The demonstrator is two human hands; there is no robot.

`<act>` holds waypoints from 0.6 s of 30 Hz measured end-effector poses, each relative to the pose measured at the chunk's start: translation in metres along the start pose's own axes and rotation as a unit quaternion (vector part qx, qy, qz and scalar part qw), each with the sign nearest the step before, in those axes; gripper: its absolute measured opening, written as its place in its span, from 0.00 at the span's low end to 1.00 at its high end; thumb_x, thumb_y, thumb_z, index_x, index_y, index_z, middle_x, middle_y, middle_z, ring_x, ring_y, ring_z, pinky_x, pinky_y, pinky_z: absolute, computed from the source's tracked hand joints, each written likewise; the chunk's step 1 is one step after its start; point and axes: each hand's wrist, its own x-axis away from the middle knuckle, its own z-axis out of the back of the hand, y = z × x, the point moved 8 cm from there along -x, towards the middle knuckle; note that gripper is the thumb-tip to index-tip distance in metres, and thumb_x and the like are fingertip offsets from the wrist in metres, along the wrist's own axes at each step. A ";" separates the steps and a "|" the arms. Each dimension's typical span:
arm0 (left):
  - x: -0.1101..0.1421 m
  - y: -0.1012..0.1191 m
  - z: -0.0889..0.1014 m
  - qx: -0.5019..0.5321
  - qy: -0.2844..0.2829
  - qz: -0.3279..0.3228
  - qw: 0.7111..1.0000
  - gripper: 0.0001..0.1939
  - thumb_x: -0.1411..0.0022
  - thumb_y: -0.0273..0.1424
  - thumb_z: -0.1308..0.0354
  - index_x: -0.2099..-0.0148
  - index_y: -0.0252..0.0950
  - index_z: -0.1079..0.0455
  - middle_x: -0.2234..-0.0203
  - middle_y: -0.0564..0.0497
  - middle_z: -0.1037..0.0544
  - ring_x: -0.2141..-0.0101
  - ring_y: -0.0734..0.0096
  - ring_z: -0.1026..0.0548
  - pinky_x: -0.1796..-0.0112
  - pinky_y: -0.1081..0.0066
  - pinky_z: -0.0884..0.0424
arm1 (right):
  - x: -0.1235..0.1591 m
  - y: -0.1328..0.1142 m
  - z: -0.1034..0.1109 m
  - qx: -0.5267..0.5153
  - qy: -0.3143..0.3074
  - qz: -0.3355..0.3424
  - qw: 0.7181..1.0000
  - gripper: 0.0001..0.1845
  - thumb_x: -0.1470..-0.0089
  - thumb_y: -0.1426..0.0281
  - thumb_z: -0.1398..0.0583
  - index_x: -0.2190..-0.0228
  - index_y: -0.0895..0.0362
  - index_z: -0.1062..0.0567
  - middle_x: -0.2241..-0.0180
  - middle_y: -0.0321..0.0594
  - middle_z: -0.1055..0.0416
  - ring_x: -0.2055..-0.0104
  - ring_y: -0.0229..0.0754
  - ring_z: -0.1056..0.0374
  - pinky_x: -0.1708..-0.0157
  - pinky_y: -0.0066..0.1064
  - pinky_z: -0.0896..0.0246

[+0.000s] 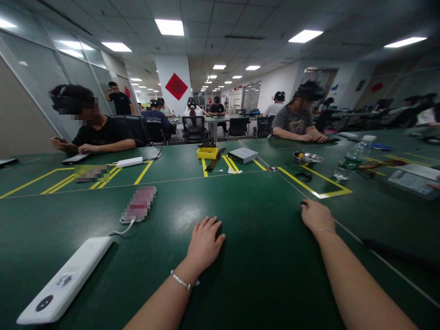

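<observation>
My left hand [205,243] lies palm down on the green tabletop [254,215], its fingers stretched out and slightly apart, holding nothing. Farther right, my right hand [316,215] is closed, with the fingers curled under. A small dark bit shows at its fingertips, too little to name. To the left of my left hand lies a phone [140,201] with its screen blurred, joined by a white cable [125,229] to a long white power bank [67,282]. A black curved piece [304,177] rests on the table beyond my right hand.
A yellow bin [207,153] with black parts, a grey box [243,155], a metal bowl [307,157] and a water bottle [354,158] stand farther back. A white-grey device [414,181] sits at right. A dark strap-like object [398,250] lies beside my right forearm. Two people sit across the table.
</observation>
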 end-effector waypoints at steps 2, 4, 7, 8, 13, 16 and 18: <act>0.000 0.000 0.002 0.006 0.005 0.003 1.000 0.20 0.41 0.39 0.55 0.47 0.41 0.38 0.44 0.50 0.38 0.43 0.58 0.46 0.46 0.53 0.51 | 0.006 -0.027 0.005 -0.014 0.012 0.061 0.998 0.19 0.47 0.68 0.53 0.57 0.59 0.31 0.59 0.48 0.30 0.58 0.48 0.35 0.60 0.37 0.41; -0.001 0.000 0.005 0.021 0.016 0.007 1.000 0.18 0.41 0.37 0.53 0.49 0.41 0.36 0.46 0.50 0.35 0.44 0.59 0.44 0.46 0.55 0.49 | 0.019 -0.066 0.010 -0.038 0.020 0.148 0.988 0.18 0.46 0.68 0.53 0.57 0.59 0.31 0.58 0.47 0.30 0.58 0.45 0.35 0.59 0.36 0.41; -0.001 0.001 0.011 0.069 0.038 0.019 0.997 0.17 0.42 0.37 0.52 0.52 0.39 0.34 0.54 0.48 0.28 0.51 0.61 0.35 0.51 0.61 0.42 | 0.059 -0.133 0.010 -0.083 0.010 0.295 0.952 0.15 0.46 0.69 0.51 0.59 0.57 0.30 0.59 0.44 0.30 0.57 0.43 0.36 0.58 0.34 0.42; -0.001 0.000 0.012 0.094 0.041 0.027 0.994 0.17 0.41 0.38 0.53 0.52 0.38 0.34 0.59 0.48 0.26 0.55 0.62 0.32 0.54 0.63 0.39 | 0.077 -0.155 0.008 -0.096 -0.002 0.343 0.935 0.14 0.47 0.69 0.51 0.61 0.57 0.29 0.60 0.43 0.30 0.58 0.42 0.36 0.58 0.33 0.42; -0.001 0.003 0.006 0.225 0.021 0.028 0.974 0.14 0.40 0.38 0.56 0.58 0.38 0.33 0.71 0.52 0.24 0.69 0.68 0.27 0.67 0.71 0.35 | 0.160 -0.229 0.001 -0.139 -0.049 0.508 0.849 0.10 0.48 0.71 0.48 0.65 0.56 0.29 0.66 0.41 0.30 0.61 0.41 0.37 0.59 0.32 0.41; -0.002 0.001 0.006 0.273 0.030 0.032 0.961 0.11 0.41 0.35 0.55 0.66 0.38 0.33 0.73 0.53 0.24 0.71 0.70 0.28 0.70 0.73 0.37 | 0.169 -0.236 0.005 -0.162 -0.062 0.530 0.830 0.12 0.47 0.68 0.48 0.62 0.56 0.30 0.64 0.41 0.30 0.61 0.41 0.37 0.59 0.32 0.41; -0.003 -0.004 0.008 0.307 0.038 0.055 0.949 0.12 0.42 0.36 0.55 0.69 0.38 0.34 0.76 0.54 0.25 0.73 0.71 0.29 0.70 0.73 0.37 | 0.147 -0.222 0.009 -0.164 -0.049 0.486 0.857 0.15 0.47 0.65 0.49 0.59 0.56 0.31 0.61 0.42 0.31 0.59 0.42 0.37 0.57 0.33 0.42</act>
